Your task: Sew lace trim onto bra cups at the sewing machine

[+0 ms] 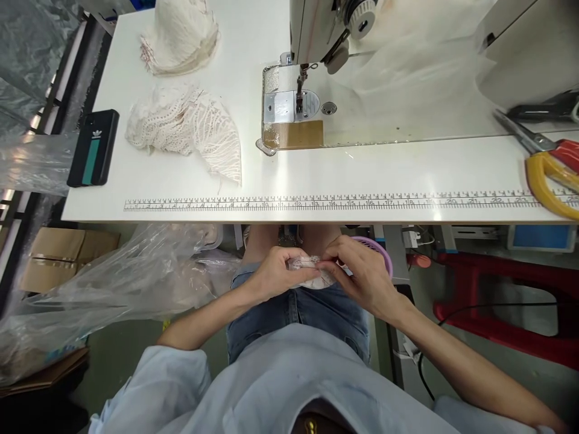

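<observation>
Both my hands are in my lap, below the front edge of the white table (362, 169). My left hand (274, 274) and my right hand (359, 277) pinch a small white lace piece (312, 271) between their fingertips, over my denim shorts. Two piles of similar cream lace pieces lie on the table at the left: one nearer (185, 129) and one farther back (178, 36). The sewing machine (316, 30) stands at the back centre, its needle and presser foot (299, 96) over the metal plate.
A black phone (93, 147) lies at the table's left edge. Scissors with yellow and red handles (547, 169) rest at the right. A printed ruler (316, 202) runs along the front edge. A clear plastic bag (113, 283) sits at my left, a red stool (497, 301) at my right.
</observation>
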A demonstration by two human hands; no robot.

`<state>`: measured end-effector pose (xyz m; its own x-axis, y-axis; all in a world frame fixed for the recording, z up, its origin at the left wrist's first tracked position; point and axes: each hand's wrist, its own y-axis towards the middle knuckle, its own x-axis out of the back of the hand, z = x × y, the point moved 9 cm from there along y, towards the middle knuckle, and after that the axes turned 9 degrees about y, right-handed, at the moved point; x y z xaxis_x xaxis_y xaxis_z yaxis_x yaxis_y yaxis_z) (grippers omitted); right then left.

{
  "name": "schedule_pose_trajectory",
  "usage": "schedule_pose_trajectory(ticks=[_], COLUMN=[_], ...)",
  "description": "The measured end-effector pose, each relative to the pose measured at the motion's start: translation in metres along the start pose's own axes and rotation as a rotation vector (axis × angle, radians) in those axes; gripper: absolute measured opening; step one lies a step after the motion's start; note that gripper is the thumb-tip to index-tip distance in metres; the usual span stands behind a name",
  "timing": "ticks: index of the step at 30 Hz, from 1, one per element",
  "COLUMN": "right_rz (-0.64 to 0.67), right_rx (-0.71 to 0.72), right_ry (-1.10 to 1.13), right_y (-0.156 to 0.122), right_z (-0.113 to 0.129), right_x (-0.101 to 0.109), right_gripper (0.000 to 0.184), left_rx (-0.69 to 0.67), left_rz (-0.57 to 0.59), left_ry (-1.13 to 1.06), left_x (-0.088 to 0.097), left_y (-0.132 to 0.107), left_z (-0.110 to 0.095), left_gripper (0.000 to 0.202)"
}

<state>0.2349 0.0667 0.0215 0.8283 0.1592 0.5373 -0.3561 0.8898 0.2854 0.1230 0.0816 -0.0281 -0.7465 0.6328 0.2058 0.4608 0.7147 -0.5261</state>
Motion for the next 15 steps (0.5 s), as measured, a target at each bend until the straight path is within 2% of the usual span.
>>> schedule_pose_trajectory(ticks=[5,10,15], right_rz=[-0.045,-0.102,-0.003], right_rx=[-0.017,-0.111,-0.127], right_ry=[-0.027,-0.007,0.046], right_y=[-0.007,-0.023,-0.021], right_z=[-0.011,-0.026,-0.021], right_x=[0.006,0.019,0.003], right_gripper=[0.012,0.011,0.012], left_rx=[0.031,0.017,-0.026], left_rz=[0.014,0.062,0.050], left_ry=[0.006,0.014,0.096], left_x=[-0.003,-0.011,-0.014], left_y=[0.002,0.007,0.011], left_z=[0.006,0.007,0.000], left_gripper=[0.029,0.030,0.030])
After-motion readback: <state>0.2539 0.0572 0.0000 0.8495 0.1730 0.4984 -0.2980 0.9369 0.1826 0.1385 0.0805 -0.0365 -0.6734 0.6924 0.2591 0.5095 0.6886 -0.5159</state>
